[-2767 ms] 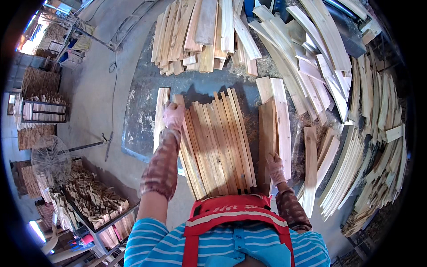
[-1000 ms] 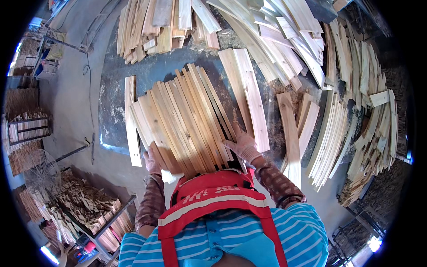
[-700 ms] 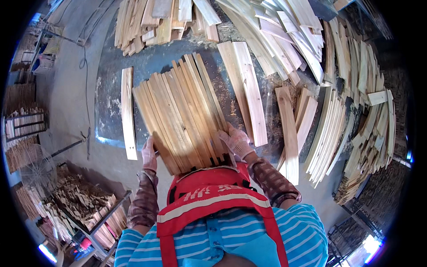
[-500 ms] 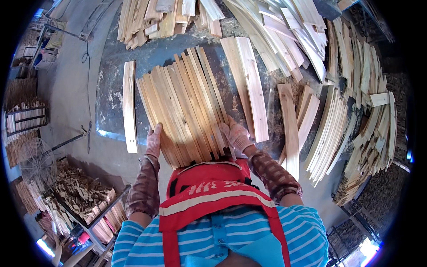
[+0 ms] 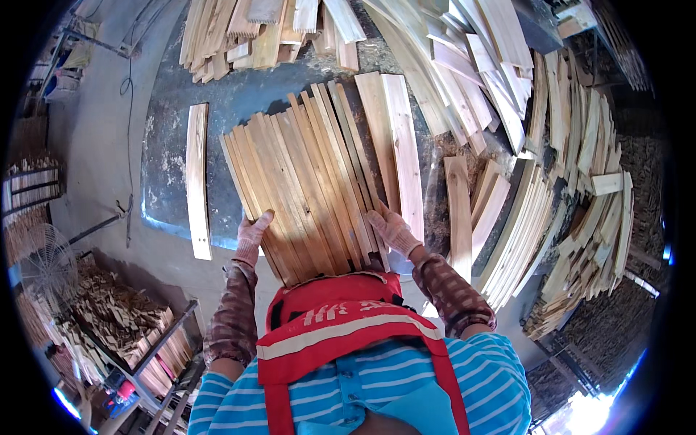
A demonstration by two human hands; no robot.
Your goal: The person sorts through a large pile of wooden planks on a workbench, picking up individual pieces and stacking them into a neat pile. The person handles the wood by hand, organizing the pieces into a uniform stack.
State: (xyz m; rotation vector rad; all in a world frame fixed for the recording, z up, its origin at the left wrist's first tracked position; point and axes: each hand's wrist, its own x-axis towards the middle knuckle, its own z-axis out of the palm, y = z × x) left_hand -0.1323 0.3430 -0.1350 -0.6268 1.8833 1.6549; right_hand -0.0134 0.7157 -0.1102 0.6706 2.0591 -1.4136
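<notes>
A row of narrow wooden strips (image 5: 301, 188), packed side by side with uneven far ends, lies in front of me and reaches to my red apron. My gloved left hand (image 5: 253, 230) presses on the left side of the bundle, its thumb over the edge strip. On the opposite side, my gloved right hand (image 5: 391, 228) grips the outer strip, so the bundle is squeezed between both hands. The undersides of both hands are hidden. A single pale board (image 5: 197, 181) lies to the left, and two wider boards (image 5: 395, 145) lie just right of the bundle.
The dark worktable (image 5: 163, 159) carries a pile of boards (image 5: 268, 32) at the far side and more loose boards (image 5: 486, 65) at far right. Stacked strips (image 5: 518, 232) line the right. A wire-cage fan (image 5: 45, 264) and a wood-filled rack (image 5: 119, 312) stand at left.
The view has shifted slightly, so the table and boards sit lower and further left. Both hands stay on the sides of the strip bundle, and the right hand's fingers have closed more around its edge.
</notes>
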